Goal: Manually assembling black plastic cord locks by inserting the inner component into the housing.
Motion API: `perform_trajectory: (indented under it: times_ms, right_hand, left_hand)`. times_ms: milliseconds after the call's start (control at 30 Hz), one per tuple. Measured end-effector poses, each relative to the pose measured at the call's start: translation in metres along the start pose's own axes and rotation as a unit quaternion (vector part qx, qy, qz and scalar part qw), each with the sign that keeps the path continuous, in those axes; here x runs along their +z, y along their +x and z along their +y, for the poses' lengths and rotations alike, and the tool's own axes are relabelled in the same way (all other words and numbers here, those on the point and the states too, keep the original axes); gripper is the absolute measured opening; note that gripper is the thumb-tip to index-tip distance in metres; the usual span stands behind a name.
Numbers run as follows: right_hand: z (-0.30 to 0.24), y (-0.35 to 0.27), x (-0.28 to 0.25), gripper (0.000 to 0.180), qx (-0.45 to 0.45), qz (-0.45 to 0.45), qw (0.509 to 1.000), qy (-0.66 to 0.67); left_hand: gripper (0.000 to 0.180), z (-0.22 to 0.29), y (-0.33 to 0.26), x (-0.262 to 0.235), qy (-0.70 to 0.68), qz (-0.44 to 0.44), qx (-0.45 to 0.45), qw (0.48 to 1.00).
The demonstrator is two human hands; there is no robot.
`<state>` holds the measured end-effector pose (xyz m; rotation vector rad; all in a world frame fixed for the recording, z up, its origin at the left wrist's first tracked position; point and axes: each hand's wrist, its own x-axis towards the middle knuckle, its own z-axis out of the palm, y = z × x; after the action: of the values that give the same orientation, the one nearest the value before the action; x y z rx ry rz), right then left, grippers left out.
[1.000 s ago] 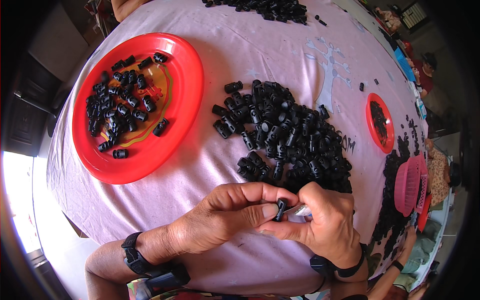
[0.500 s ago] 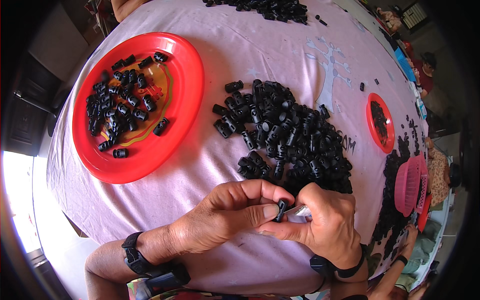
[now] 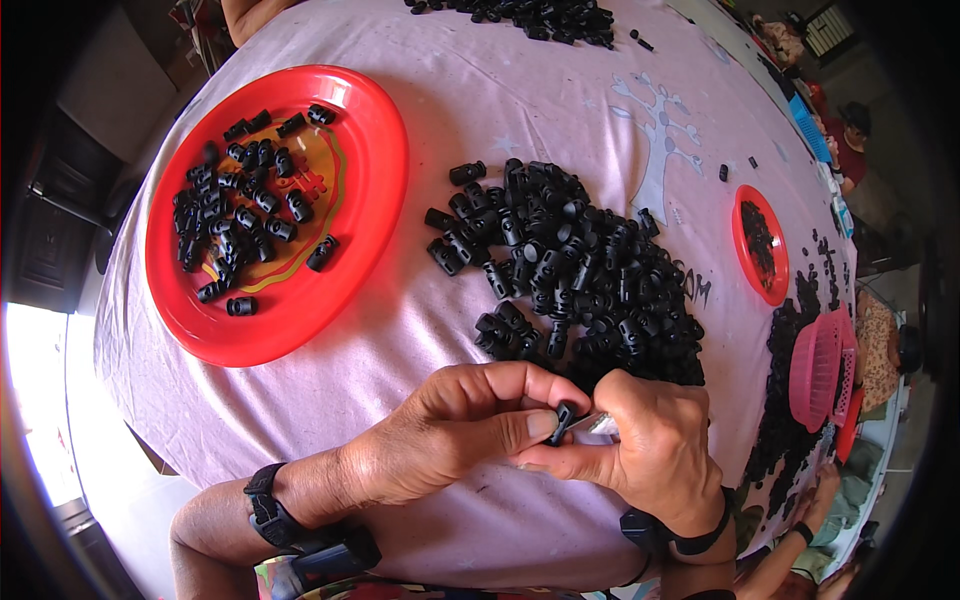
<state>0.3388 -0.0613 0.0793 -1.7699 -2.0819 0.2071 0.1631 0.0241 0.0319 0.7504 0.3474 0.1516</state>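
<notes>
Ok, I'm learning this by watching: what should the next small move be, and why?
Perhaps the right hand should nudge the thin tool toward the black cord lock: the left hand already pinches it between thumb and finger, and the tool's tip points at it, though contact is too small to confirm.

Glare whites out the lower left, and fisheye distortion bows the tablecloth.

Seemingly a workshop: a pink cloth-covered table carries heaped small black plastic cylinders and round red plastic plates (with other people alongside).
</notes>
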Motion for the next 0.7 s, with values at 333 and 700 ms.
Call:
perform_trajectory:
  times_ms: [333,700]
  right_hand:
    - [0.0022,-0.0013,0.0023,0.05,-0.006,-0.004,1.0,0.023]
    - [0.0033,-0.0031,0.0066,0.052,0.0,0.022,0.998,0.06]
  left_hand:
    - [0.026,0.0002,0.0003,0.0002,-0.017,-0.008,-0.009,1.0]
    - [0.029,0.0009,-0.0007,-0.0014,-0.048,-0.025,-0.013,0.998]
